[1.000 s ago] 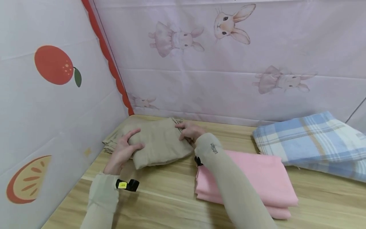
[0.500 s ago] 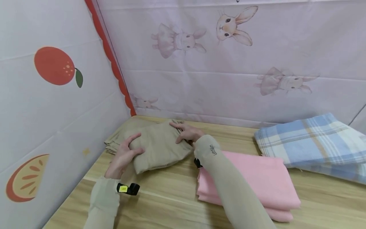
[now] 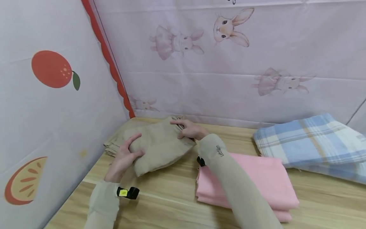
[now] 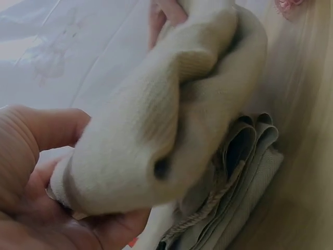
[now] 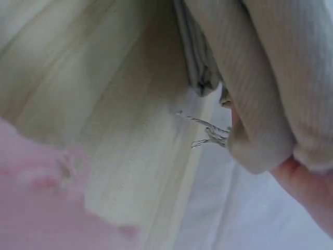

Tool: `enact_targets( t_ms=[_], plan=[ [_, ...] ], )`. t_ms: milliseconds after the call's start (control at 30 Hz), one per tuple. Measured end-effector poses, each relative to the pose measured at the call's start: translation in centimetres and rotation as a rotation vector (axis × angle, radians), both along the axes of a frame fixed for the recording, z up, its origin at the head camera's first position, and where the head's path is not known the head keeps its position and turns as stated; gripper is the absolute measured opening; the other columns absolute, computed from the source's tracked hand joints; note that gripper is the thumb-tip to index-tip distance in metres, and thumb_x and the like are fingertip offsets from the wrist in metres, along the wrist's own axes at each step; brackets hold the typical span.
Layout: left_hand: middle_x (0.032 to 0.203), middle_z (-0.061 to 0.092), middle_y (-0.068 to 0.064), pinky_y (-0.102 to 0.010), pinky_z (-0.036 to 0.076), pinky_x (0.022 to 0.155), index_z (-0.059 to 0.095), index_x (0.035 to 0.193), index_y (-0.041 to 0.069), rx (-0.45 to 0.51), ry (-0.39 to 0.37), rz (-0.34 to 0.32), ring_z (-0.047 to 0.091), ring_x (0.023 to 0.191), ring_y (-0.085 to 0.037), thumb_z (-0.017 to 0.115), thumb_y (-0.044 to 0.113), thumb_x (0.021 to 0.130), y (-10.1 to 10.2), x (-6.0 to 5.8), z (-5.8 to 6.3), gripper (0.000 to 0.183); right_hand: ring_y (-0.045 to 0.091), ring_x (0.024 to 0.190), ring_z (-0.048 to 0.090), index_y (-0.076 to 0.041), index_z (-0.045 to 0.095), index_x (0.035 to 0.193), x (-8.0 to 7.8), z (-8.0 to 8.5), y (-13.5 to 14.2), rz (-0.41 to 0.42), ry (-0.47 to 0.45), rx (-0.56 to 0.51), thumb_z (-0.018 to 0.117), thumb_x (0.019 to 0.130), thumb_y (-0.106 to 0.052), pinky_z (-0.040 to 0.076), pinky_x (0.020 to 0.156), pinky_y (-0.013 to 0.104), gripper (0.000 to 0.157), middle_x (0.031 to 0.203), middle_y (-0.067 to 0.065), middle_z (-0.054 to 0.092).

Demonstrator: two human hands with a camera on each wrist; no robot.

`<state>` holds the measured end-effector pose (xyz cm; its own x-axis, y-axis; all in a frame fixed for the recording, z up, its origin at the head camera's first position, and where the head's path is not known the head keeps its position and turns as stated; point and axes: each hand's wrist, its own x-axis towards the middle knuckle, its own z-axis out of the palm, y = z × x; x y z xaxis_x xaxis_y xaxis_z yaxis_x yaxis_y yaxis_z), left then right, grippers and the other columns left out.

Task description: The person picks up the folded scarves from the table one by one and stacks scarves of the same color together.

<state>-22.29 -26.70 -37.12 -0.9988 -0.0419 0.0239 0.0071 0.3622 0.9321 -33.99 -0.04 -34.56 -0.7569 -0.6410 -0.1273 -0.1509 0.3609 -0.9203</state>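
Note:
A folded beige cloth [image 3: 161,143] sits at the back left, tilted over a second folded beige cloth [image 3: 115,140]. My left hand [image 3: 123,159] grips its left end. In the left wrist view the thumb and fingers lie on either side of the soft fold [image 4: 125,140], above the layered edges of the other cloth [image 4: 247,182]. At the opposite end my right hand [image 3: 192,130] holds the upper cloth, thumb toward me and a finger along the top. Twisted fringe threads [image 5: 210,133] hang from it in the right wrist view, where most of the right hand is hidden behind the folds.
A folded pink cloth [image 3: 257,178] lies on the wooden table [image 3: 160,203], partly under my right forearm. Further right is a folded blue and white plaid cloth [image 3: 311,136]. Printed fabric walls rise at the left [image 3: 85,136] and back [image 3: 223,105].
The beige cloth's right end has shifted slightly right and up with my right hand, and its front corner has moved a little toward me. Both hands keep their hold.

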Motion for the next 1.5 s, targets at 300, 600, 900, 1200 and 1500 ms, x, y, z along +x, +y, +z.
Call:
enact_targets(
  t_ms=[300,600,900,1200,1500],
  plan=[
    [0.164,0.02,-0.021,-0.057,0.011,0.117,0.037,0.156,0.003,-0.043,0.096,-0.045,0.011,0.15,-0.035,0.065,-0.01,0.088,0.5,0.0,1.3,0.074,0.025,0.153,0.012,-0.009,0.043,0.155,0.8,1.1,1.5,0.06,-0.019,0.022,0.062,0.087,0.013,0.034,0.113,0.041,0.074,0.168,0.01,0.013],
    [0.165,0.019,-0.018,-0.057,0.013,0.117,0.036,0.158,0.008,-0.049,0.09,-0.039,0.011,0.149,-0.034,0.066,-0.008,0.089,0.6,0.0,2.1,0.076,0.029,0.149,0.024,-0.008,0.048,0.152,1.7,1.5,1.9,-0.04,0.136,-0.014,0.066,0.083,0.011,0.026,0.117,0.044,0.073,0.164,0.015,0.026],
    [0.16,0.024,-0.022,-0.057,0.02,0.112,0.04,0.155,0.008,-0.023,0.127,-0.041,0.021,0.142,-0.035,0.068,-0.005,0.09,0.4,-0.2,1.7,0.071,0.029,0.15,0.021,-0.01,0.042,0.156,2.9,1.7,2.4,-0.082,0.159,-0.067,0.066,0.086,0.01,0.03,0.115,0.047,0.076,0.165,0.012,0.023],
    [0.16,0.025,-0.019,-0.058,0.021,0.111,0.039,0.155,0.008,-0.025,0.153,-0.084,0.023,0.141,-0.036,0.07,-0.002,0.091,0.3,-0.1,1.9,0.072,0.025,0.152,0.016,-0.015,0.045,0.155,4.3,1.7,2.3,-0.183,0.136,-0.071,0.067,0.086,0.012,0.044,0.09,0.036,0.077,0.165,0.008,0.024],
    [0.16,0.023,-0.019,-0.058,0.025,0.108,0.036,0.156,0.006,-0.017,0.176,-0.163,0.027,0.138,-0.039,0.068,-0.005,0.092,0.0,-0.4,1.9,0.072,0.028,0.151,0.017,-0.016,0.047,0.154,5.9,2.1,2.0,-0.28,0.086,-0.115,0.066,0.085,0.015,0.043,0.103,0.044,0.078,0.166,0.009,0.021]
  ],
)
